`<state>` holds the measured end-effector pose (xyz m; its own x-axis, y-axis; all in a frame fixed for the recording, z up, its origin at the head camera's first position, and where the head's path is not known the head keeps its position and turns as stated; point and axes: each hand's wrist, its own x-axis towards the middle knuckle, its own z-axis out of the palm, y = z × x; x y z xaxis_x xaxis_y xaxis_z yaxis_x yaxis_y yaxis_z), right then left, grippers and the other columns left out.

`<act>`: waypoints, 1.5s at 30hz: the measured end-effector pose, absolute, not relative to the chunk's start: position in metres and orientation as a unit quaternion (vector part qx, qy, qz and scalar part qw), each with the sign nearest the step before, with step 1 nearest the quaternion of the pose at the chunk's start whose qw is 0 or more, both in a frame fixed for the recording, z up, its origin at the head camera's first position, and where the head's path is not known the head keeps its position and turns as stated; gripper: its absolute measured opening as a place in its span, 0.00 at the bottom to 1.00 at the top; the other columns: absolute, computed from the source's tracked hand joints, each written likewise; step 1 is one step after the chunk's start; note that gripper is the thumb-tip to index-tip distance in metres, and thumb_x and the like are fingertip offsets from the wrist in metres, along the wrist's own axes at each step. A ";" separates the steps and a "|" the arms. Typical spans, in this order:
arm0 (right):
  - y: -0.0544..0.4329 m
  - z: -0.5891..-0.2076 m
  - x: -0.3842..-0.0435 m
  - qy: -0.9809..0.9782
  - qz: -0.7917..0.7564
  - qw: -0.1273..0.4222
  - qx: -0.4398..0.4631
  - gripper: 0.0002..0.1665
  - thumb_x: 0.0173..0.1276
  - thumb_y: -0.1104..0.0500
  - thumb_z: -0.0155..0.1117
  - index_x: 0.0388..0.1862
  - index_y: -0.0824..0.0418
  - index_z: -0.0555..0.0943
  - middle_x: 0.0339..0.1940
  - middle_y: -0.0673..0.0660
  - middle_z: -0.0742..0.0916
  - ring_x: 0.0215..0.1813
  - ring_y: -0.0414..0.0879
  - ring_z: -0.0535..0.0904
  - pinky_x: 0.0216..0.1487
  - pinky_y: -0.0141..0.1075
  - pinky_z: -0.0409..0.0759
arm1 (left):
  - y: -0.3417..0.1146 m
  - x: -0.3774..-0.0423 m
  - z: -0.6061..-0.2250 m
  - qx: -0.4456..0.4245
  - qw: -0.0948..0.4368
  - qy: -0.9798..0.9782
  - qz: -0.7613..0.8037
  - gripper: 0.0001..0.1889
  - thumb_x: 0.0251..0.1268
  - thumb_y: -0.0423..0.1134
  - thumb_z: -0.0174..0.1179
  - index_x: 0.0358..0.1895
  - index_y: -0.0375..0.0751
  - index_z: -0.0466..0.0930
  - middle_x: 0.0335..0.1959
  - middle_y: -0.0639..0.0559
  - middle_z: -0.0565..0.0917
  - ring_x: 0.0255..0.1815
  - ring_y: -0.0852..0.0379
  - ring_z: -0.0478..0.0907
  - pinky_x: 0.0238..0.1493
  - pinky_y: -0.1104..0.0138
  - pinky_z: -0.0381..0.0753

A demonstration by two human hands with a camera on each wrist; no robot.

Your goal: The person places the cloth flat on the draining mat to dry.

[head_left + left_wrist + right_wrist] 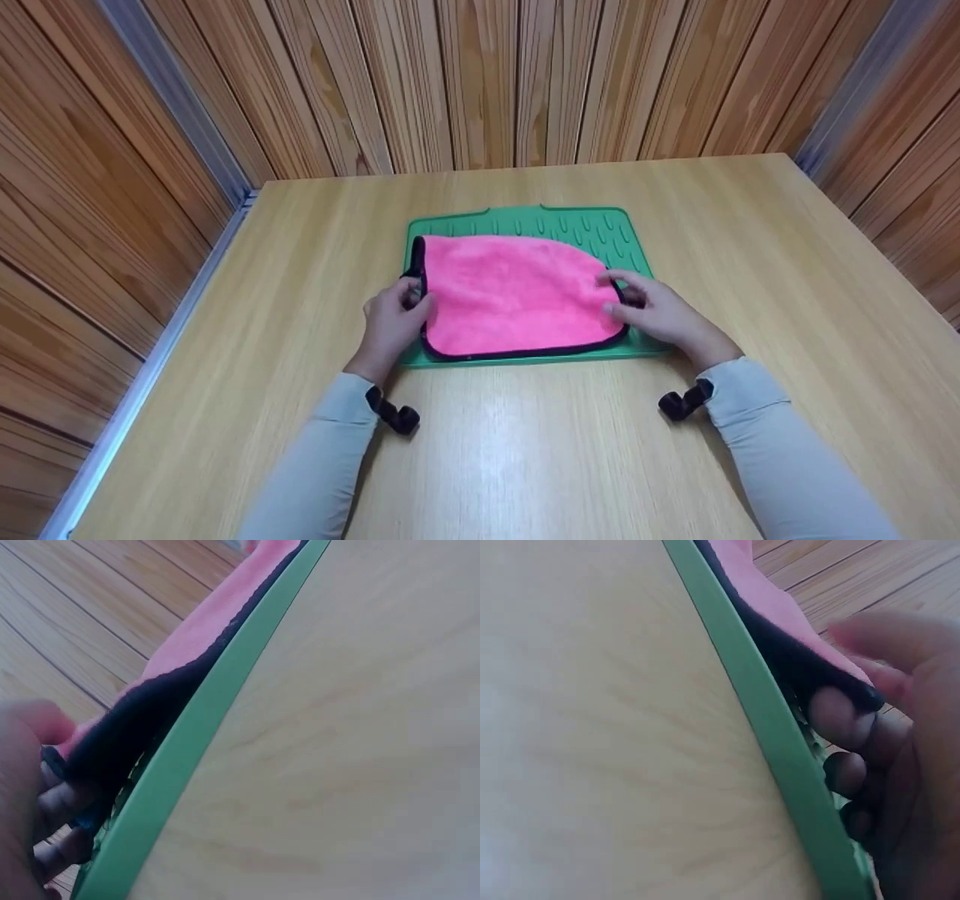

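A pink cloth (517, 296) with a black edge lies over a green mat (525, 220) with raised oval bumps. At the cloth's left edge, my left hand (394, 319) pinches it, thumb on top and fingers beneath. My right hand (660, 311) grips the right edge the same way. In the left wrist view, the fingers (64, 806) curl under the dark edge of the cloth (199, 634). The right wrist view shows fingertips (832, 716) tucked under the raised cloth edge, just above the mat's green rim (761, 720).
A light wooden table (480, 442) carries the mat. Wood-plank walls (480, 82) stand behind and at both sides, with a metal strip (150, 390) along the left table edge. Each wrist wears a small black camera mount (401, 418).
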<state>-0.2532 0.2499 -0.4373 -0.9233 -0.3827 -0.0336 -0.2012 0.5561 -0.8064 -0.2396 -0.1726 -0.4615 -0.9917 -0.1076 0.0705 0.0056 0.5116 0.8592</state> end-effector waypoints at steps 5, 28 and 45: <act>0.237 -0.427 -0.278 0.864 -0.486 0.121 -0.054 0.36 0.90 0.49 0.61 0.89 0.57 0.68 0.41 0.49 0.83 0.40 0.41 0.76 0.44 0.32 0.75 | -0.169 -0.257 -0.454 0.086 0.024 -0.866 -0.492 0.26 0.86 0.57 0.60 0.70 0.42 0.86 0.57 0.44 0.91 0.71 0.42 0.79 0.92 0.42 0.46; 0.218 -0.405 -0.307 0.741 -0.667 0.055 0.050 0.03 0.84 0.56 0.69 0.47 0.47 0.84 0.42 0.39 0.82 0.49 0.37 0.76 0.51 0.27 0.77 | -0.152 -0.270 -0.432 0.093 0.052 -0.709 -0.697 0.10 0.89 0.38 0.58 0.56 0.38 0.87 0.47 0.53 0.83 0.52 0.55 0.76 0.56 0.67 0.78; 0.248 -0.425 -0.281 0.716 -0.652 0.218 -0.120 0.11 0.88 0.60 0.57 0.58 0.45 0.82 0.46 0.41 0.91 0.43 0.34 0.88 0.49 0.27 0.87 | -0.159 -0.256 -0.439 0.059 -0.024 -0.772 -0.632 0.20 0.91 0.50 0.55 0.53 0.35 0.86 0.50 0.45 0.87 0.60 0.50 0.81 0.66 0.61 0.80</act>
<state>-0.2806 0.2483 -0.4250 -0.8760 -0.4567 -0.1550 0.1117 0.1206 -0.9864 -0.2556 -0.1590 -0.4386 -0.9919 -0.0597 -0.1118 -0.1214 0.1946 0.9733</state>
